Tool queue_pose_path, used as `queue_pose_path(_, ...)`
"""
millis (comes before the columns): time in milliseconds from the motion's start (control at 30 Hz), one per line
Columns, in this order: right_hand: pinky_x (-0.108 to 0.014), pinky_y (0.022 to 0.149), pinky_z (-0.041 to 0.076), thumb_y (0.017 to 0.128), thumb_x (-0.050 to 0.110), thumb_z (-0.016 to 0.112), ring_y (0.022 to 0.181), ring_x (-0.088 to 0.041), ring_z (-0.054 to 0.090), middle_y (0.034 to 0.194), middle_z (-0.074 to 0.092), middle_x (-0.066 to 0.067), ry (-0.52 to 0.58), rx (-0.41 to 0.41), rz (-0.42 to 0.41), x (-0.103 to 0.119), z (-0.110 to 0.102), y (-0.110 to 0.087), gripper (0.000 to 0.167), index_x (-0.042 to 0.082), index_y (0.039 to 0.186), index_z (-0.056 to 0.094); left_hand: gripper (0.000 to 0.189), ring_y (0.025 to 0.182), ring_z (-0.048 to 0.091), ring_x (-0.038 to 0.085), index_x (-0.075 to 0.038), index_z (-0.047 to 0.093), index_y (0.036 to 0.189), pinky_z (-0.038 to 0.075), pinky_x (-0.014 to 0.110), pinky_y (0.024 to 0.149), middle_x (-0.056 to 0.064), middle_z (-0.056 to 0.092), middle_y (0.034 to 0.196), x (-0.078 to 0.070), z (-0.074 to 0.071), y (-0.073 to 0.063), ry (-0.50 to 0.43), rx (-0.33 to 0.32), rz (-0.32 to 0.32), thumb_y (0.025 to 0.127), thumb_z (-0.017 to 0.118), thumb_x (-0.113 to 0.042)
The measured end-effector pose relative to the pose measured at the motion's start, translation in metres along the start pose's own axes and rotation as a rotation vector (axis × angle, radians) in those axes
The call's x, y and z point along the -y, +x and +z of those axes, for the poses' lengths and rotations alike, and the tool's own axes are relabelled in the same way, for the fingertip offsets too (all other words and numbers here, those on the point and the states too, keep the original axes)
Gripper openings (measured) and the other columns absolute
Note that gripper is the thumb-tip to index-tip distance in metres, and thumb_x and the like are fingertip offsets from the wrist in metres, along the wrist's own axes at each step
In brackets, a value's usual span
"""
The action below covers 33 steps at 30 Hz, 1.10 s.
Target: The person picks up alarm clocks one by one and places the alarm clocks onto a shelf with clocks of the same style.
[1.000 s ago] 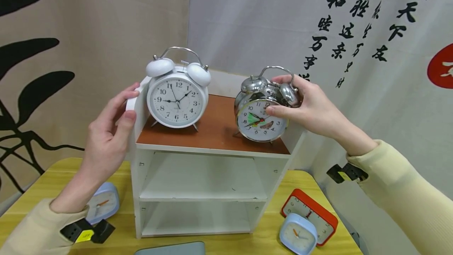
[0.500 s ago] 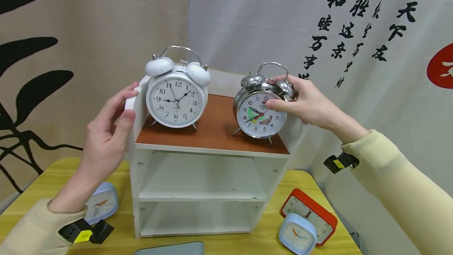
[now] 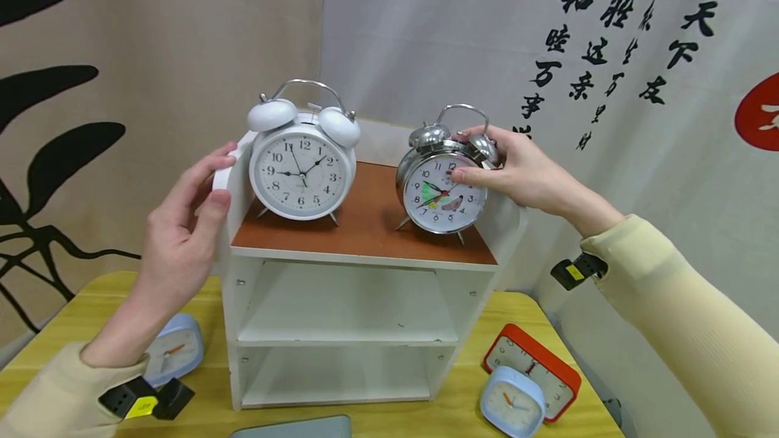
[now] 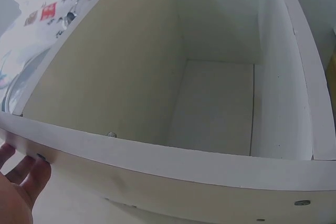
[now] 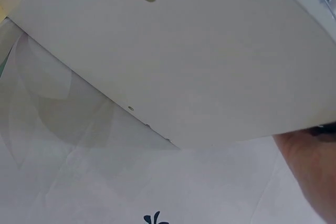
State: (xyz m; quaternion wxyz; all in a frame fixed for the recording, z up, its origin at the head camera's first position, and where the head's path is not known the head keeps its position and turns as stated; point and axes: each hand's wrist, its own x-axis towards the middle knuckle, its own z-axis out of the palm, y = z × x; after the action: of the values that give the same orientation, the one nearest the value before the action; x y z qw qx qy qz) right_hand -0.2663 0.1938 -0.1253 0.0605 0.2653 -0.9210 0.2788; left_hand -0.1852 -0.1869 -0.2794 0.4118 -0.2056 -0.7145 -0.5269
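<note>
The left hand pinches the white shelf, maybe to steady it, and the right hand grips the silver clock, maybe so it won't tip.

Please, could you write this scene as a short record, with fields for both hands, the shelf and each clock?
left hand: grips left side of shelf
right hand: holds silver clock, thumb across its front
silver clock: upright at right of brown top; foot contact unclear
white clock: stands at left of brown top
shelf: on table, two compartments under brown top
red clock: on table, right of shelf
right blue clock: before red clock
left blue clock: left of shelf, partly hidden
</note>
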Motion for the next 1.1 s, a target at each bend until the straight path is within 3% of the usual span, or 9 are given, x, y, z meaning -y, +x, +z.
queue_pose_path(367,-0.020,0.078,0.053,0.099,0.025,0.075,0.096,-0.009,0.069,0.123,0.074,-0.016,0.008,0.020,0.001,-0.002,0.000,0.004,0.057,0.016,0.151,0.052,0.040,0.144,0.053,-0.001,-0.012,0.056,0.149,0.045,0.003,0.108,-0.006,0.052,0.163,0.001,0.000,0.000,-0.008,0.000,-0.015,0.110,0.053,-0.011)
queue_pose_path(600,-0.023,0.080,0.053,0.101,0.030,0.071,0.102,-0.020,0.066,0.123,0.072,-0.015,-0.002,0.015,0.029,-0.003,0.002,0.000,0.061,0.026,0.156,0.046,0.039,0.144,0.053,0.000,-0.012,0.056,0.149,0.045,0.003,0.108,-0.005,0.052,0.163,0.001,0.001,-0.001,-0.017,0.005,-0.020,0.110,0.053,-0.010)
queue_pose_path(667,-0.024,0.085,0.053,0.101,0.031,0.071,0.108,-0.023,0.064,0.135,0.068,-0.013,0.012,0.012,0.026,-0.002,0.002,-0.001,0.068,0.026,0.161,0.039,0.040,0.144,0.053,0.000,-0.012,0.056,0.149,0.045,0.005,0.110,-0.005,0.052,0.163,0.001,0.001,-0.001,-0.019,0.007,-0.021,0.110,0.053,-0.010)
queue_pose_path(733,-0.029,0.104,0.053,0.102,0.032,0.069,0.127,-0.026,0.061,0.152,0.059,-0.010,0.038,0.004,0.018,-0.002,0.001,-0.003,0.077,0.025,0.166,0.028,0.040,0.144,0.052,0.000,-0.012,0.056,0.149,0.044,0.006,0.110,-0.005,0.052,0.164,0.001,0.001,-0.002,-0.017,0.009,-0.020,0.110,0.053,-0.010)
queue_pose_path(800,-0.039,0.122,0.046,0.102,0.032,0.068,0.147,-0.028,0.050,0.167,0.045,-0.006,0.068,-0.020,0.006,0.000,0.000,-0.007,0.083,0.024,0.169,0.019,0.040,0.144,0.053,-0.001,-0.012,0.056,0.149,0.045,0.005,0.110,-0.005,0.051,0.164,0.001,0.001,-0.002,-0.017,0.010,-0.024,0.110,0.053,-0.010)
queue_pose_path(867,-0.049,0.132,0.034,0.103,0.032,0.066,0.160,-0.027,0.035,0.175,0.032,-0.001,0.084,-0.062,-0.011,0.002,-0.001,-0.012,0.085,0.023,0.170,0.014,0.040,0.144,0.053,-0.001,-0.013,0.056,0.150,0.045,0.005,0.109,-0.005,0.051,0.164,0.001,0.001,-0.002,-0.016,0.011,-0.024,0.110,0.053,-0.011)
queue_pose_path(933,-0.053,0.135,0.026,0.104,0.032,0.065,0.165,-0.025,0.024,0.177,0.026,0.001,0.085,-0.111,-0.032,0.006,-0.002,-0.018,0.085,0.025,0.170,0.013,0.040,0.143,0.053,-0.001,-0.013,0.056,0.150,0.045,0.005,0.109,-0.005,0.051,0.164,0.000,0.001,-0.002,-0.018,0.011,-0.026,0.110,0.053,-0.011)
queue_pose_path(1100,-0.054,0.135,0.024,0.104,0.033,0.065,0.166,-0.019,0.020,0.178,0.022,0.008,0.064,-0.223,-0.111,0.016,0.000,-0.037,0.081,0.028,0.169,0.018,0.040,0.144,0.053,0.000,-0.014,0.056,0.149,0.045,0.006,0.109,-0.004,0.051,0.164,0.000,0.000,-0.001,-0.022,0.011,-0.028,0.110,0.053,-0.011)
